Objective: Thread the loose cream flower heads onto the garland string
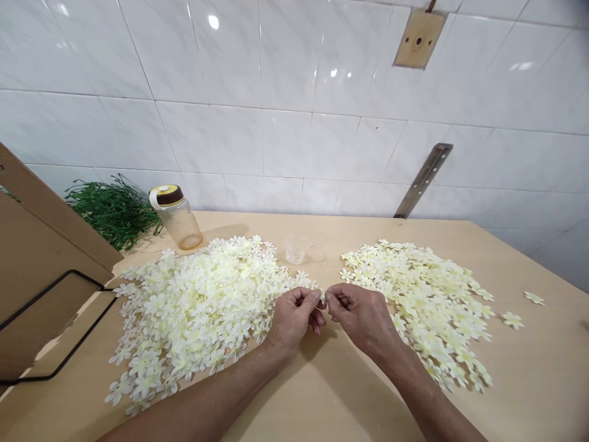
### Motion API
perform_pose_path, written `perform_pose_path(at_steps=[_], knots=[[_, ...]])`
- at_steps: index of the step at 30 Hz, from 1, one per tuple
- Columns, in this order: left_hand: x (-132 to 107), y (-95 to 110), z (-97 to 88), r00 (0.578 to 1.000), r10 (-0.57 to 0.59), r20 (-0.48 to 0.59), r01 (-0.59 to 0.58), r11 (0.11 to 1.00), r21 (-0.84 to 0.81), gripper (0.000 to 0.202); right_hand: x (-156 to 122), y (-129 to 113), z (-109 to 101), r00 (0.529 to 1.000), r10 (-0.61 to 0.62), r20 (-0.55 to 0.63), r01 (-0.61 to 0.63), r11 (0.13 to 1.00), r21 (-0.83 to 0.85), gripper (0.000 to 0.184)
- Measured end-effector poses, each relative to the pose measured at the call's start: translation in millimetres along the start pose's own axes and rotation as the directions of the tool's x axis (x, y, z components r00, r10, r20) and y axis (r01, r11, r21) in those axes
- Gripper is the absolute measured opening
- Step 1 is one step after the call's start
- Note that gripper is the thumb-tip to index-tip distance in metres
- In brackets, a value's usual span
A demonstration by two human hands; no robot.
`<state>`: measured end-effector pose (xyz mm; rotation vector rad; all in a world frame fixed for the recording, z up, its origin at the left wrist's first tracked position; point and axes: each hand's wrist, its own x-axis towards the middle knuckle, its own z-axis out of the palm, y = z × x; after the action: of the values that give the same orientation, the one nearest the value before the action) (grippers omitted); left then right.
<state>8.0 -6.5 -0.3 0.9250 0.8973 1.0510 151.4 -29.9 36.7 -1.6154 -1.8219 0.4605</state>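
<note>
Pinching one small pale flower (323, 298) between them, both hands (293, 314) hide which way its axis points.

Yellow-tinged white flowers (207, 294), deep green stems (113, 212)

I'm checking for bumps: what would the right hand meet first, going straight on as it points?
The right hand would probably meet the left hand, with a small flower between them; depth unclear.

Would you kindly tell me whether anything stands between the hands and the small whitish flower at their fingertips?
Nothing visible does: the left hand and right hand meet at the small whitish flower, partly hidden by their fingers. The clear plastic cup stands beyond, not between.
</note>
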Motion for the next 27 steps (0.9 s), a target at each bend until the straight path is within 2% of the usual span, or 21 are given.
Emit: perform_pose_path(at_steps=[8, 14, 19, 27], knots=[[0.1, -1.5, -1.2, 1.0, -0.013, 0.028, 0.014, 0.999, -0.032, 0.035, 1.3, -0.7, 1.3, 0.999, 0.034, -0.017, -0.034, 0.999, 0.005, 0.024], [-0.6, 1.3, 0.4, 0.999, -0.007, 0.033, 0.007, 1.0, -0.016, 0.031, 1.9, -2.0, 1.7, 0.998, -0.029, -0.052, 0.024, 0.996, -0.087, 0.024], [-0.3, 0.0, 0.2, 1.0, -0.017, 0.025, 0.016, 0.999, 0.031, 0.027, 1.1, -1.8, 2.1, 0.996, -0.053, -0.065, 0.047, 0.994, -0.102, 0.024], [1.3, -2.6, 0.0, 1.0, -0.012, 0.001, 0.012, 0.996, 0.085, 0.023, 0.7, -2.4, 2.5, 0.998, 0.008, -0.056, -0.01, 0.999, -0.042, 0.022]])
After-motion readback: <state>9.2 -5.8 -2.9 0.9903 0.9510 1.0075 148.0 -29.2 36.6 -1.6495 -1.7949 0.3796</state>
